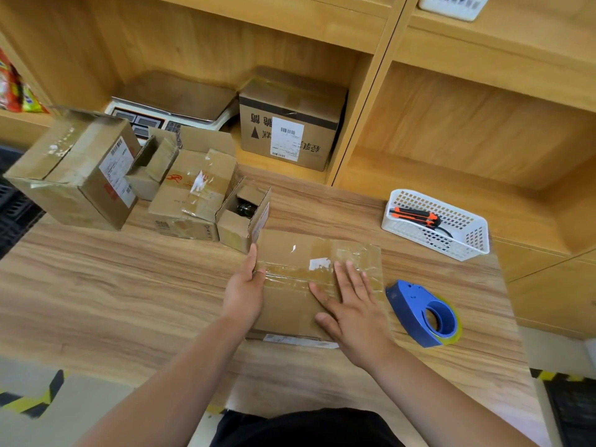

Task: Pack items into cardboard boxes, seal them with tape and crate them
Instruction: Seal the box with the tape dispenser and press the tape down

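1. Flat box (287,304) lies on the tabletop (129,285) right in front of me. Clear tape runs across its closed top, so I judge sealing nearly done.
2. Hands apart: left hand (245,285) holds the box's left edge, thumb hooked over the top. Right hand (351,304) lies flat, fingers spread, pressing the tape.
3. Tape dispenser (422,312) set down just beside the box, on its right.
4. Left to do: small box (243,217) stands open with something dark inside. Nothing crated that I can see.
5. Hard to tell: flat box's contents are hidden. Dark lattice (16,201) at the left edge is cut off, maybe a crate.
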{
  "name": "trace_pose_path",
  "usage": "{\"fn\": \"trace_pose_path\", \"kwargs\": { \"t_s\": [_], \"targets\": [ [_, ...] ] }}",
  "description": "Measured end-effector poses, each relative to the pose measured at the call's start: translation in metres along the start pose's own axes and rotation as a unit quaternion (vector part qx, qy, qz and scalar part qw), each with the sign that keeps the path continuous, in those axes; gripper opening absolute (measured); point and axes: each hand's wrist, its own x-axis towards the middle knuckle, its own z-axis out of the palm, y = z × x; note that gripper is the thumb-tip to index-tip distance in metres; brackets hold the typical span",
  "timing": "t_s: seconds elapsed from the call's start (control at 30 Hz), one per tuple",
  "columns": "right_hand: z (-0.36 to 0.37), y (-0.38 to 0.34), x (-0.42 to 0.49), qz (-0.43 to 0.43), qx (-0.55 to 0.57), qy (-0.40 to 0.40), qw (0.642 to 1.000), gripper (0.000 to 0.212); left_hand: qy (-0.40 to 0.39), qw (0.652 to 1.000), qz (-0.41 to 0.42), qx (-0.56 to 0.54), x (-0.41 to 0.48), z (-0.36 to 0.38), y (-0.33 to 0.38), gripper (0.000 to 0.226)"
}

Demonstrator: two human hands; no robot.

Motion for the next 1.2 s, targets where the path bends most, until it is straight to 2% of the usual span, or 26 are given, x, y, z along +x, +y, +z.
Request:
{"fn": "trace_pose_path", "kwargs": {
  "t_s": [0.1,0.23,0.33,0.43,0.53,0.83,1.03,1.2],
  "targets": [
    [-0.003,0.007,-0.004,0.000,0.018,0.033,0.999,0.057,0.005,1.000,0.003,0.001,0.000,0.001,-0.003,0.047],
    [-0.011,-0.002,0.000,0.065,0.097,0.081,0.990,0.060,0.022,1.000,0.013,0.016,-0.002,0.002,-0.002,0.046],
    [-0.013,-0.022,0.019,0.043,0.056,0.052,0.996,0.053,0.027,0.997,0.026,0.063,0.001,0.003,0.000,0.048],
    [-0.009,-0.042,0.040,0.009,0.006,0.037,0.999,0.051,0.011,0.997,-0.014,0.077,0.008,0.004,-0.001,0.051],
    [-0.004,-0.051,0.047,-0.007,0.000,0.030,1.000,0.050,-0.008,0.997,-0.015,0.076,0.011,0.005,-0.002,0.045],
    [0.003,-0.046,0.042,0.025,0.004,0.033,0.999,0.047,-0.005,0.994,-0.002,0.105,0.015,0.006,-0.004,0.046],
    [0.008,-0.006,0.017,0.082,0.003,0.024,0.996,0.048,-0.003,0.994,-0.002,0.112,0.015,0.008,-0.004,0.048],
    [0.007,0.025,-0.003,0.127,0.006,-0.012,0.992,0.055,0.005,0.993,0.005,0.118,0.011,0.009,-0.001,0.047]
  ]
}}
